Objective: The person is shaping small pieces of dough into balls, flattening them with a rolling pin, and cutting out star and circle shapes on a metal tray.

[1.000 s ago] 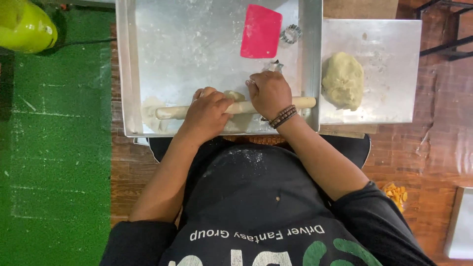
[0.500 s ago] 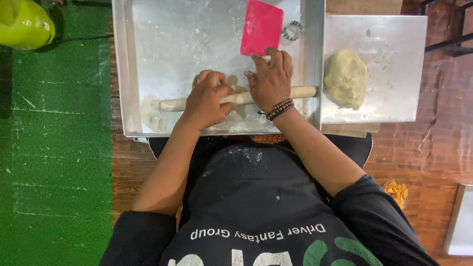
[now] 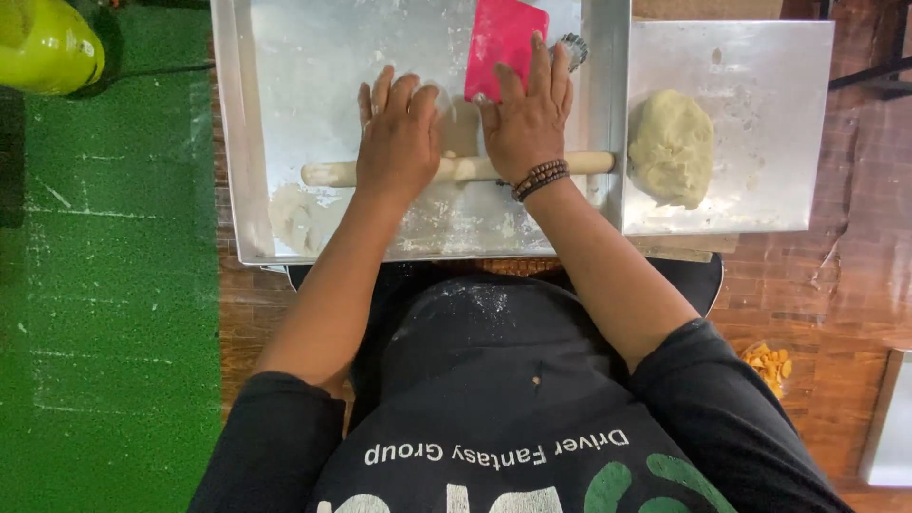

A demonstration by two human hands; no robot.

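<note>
Rolling pin (image 3: 456,169), pale and wooden, is laid crosswise in the large floured metal tray (image 3: 285,114), nearer the tray's near edge than its far one, with its right end close to the tray's right wall. It is pressed from above by both palms. The left hand (image 3: 399,133) is laid flat on the pin left of its middle, fingers (image 3: 380,90) straight and held close together. The right hand (image 3: 527,114) is laid flat just beside it, fingers (image 3: 540,57) slightly spread, their tips touching a pink scraper (image 3: 502,33) at the tray's far edge. A thin pale sheet of dough (image 3: 456,128) is seen between the hands. A beaded bracelet (image 3: 540,178) is worn on the right wrist. A dough lump (image 3: 671,147) is set on a smaller metal tray (image 3: 779,114) touching the large tray's right side.
</note>
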